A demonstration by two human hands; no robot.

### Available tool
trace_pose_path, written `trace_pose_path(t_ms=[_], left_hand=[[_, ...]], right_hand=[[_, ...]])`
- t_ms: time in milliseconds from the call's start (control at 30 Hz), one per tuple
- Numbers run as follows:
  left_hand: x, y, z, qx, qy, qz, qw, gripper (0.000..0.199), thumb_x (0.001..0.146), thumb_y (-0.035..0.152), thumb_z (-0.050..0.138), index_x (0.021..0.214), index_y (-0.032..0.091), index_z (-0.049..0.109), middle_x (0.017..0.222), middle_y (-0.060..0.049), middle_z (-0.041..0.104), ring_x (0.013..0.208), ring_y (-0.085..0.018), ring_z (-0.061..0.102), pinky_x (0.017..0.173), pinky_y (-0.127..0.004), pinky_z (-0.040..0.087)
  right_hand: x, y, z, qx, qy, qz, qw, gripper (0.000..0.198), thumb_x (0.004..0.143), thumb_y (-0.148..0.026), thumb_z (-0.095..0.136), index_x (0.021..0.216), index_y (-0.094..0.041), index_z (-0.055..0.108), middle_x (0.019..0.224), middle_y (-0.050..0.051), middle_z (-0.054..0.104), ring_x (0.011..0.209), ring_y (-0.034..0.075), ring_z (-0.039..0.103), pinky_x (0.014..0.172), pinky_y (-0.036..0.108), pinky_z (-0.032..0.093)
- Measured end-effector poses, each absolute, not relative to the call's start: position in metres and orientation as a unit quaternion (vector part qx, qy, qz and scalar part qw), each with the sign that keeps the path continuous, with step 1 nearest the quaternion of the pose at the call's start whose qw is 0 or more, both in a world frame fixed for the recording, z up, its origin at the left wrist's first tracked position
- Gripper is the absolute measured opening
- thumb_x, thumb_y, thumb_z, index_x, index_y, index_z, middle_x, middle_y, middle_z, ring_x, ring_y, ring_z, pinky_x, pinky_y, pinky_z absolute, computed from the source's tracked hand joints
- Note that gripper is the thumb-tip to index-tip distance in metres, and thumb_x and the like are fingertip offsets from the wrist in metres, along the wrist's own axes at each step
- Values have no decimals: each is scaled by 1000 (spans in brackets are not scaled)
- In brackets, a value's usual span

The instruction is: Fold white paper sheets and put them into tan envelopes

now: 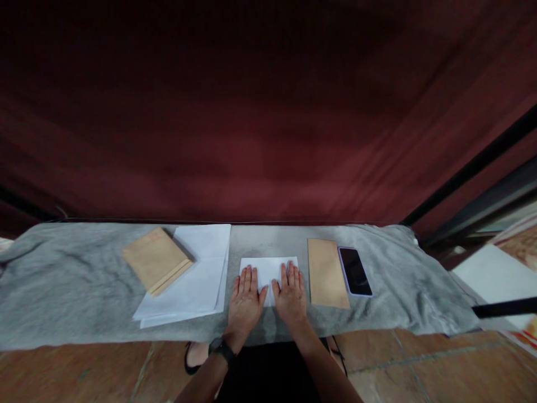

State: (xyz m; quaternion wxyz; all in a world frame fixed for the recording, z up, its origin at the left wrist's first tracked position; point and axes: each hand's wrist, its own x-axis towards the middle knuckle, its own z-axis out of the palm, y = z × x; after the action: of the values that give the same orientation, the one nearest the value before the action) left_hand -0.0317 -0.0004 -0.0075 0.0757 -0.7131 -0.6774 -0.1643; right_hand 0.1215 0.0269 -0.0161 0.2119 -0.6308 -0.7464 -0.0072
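A white sheet of paper (268, 264), seemingly folded, lies on the grey cloth in front of me. My left hand (246, 299) rests flat on its left part, fingers stretched forward and thumb out to the side. Flat on the right part is my right hand (291, 294), its fingers also extended. The two thumbs point toward each other with a strip of paper showing between them. Just right of my right hand lies a brown envelope (328, 274). Much of the white sheet is hidden under my palms.
A stack of white paper (201, 280) lies to the left, with a pile of brown envelopes (157, 260) partly on it. A phone (355, 271) touches or nearly touches the right envelope. Grey cloth (75, 280) covers the narrow table; a dark red curtain (251, 168) hangs behind.
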Motion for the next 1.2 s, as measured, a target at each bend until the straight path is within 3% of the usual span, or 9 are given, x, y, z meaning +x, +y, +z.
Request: trace_pose_path(t_ms=[300, 633, 1067, 1200], left_hand=[[-29, 0, -4, -706, -697, -111, 61, 64, 102, 46, 32, 151, 5, 40, 158, -20, 37, 149, -29, 34, 121, -47, 29], [-29, -2, 2, -700, -706, -101, 38, 62, 102, 41, 30, 151, 4, 40, 158, -19, 38, 150, -27, 32, 122, -44, 25], [-47, -16, 1, -690, -710, -137, 32, 56, 100, 29, 33, 146, 0, 45, 154, -22, 44, 147, -31, 36, 121, -50, 29], [-38, -2, 2, -737, -660, -143, 37, 54, 98, 21, 35, 150, 8, 43, 158, -16, 39, 151, -28, 30, 123, -48, 26]], right_hand=[[120, 28, -16, -655, -737, 35, 159, 63, 104, -43, 34, 157, -10, 30, 164, 18, 23, 151, 29, 27, 123, 50, 21], [119, 28, -15, -652, -743, 17, 150, 63, 104, -42, 35, 156, -6, 31, 162, 23, 26, 149, 32, 31, 122, 51, 21], [129, 31, -10, -643, -754, 4, 137, 59, 105, -40, 27, 153, -7, 39, 159, 20, 35, 148, 30, 35, 120, 50, 24], [109, 39, -7, -596, -788, 22, 154, 57, 107, -37, 22, 153, -10, 40, 159, 15, 37, 149, 27, 33, 122, 47, 23]])
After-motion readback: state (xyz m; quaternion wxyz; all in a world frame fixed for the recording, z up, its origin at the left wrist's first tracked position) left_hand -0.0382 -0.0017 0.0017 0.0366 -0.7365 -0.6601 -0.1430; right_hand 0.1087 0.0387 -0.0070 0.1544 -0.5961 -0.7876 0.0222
